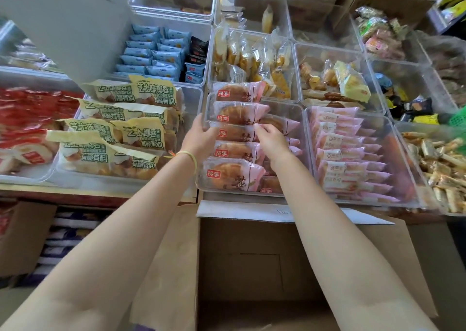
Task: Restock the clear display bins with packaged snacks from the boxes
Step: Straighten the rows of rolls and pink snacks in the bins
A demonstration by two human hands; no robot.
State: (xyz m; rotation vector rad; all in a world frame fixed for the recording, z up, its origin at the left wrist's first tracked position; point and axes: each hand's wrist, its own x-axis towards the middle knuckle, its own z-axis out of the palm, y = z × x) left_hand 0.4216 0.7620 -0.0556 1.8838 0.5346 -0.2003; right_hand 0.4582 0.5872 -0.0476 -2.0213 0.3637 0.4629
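five pink cake packs [237, 144], stacked

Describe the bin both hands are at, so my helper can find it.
It is the clear bin at the front edge, just above the open cardboard box. Its round brown pastries carry red corner labels; the bin to its right holds plain pink packets.

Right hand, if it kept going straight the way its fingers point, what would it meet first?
Most likely the pink-wrapped round pastry packet just beyond the right hand in the clear plastic display bin; the fingers look almost on it already, though depth is unclear.
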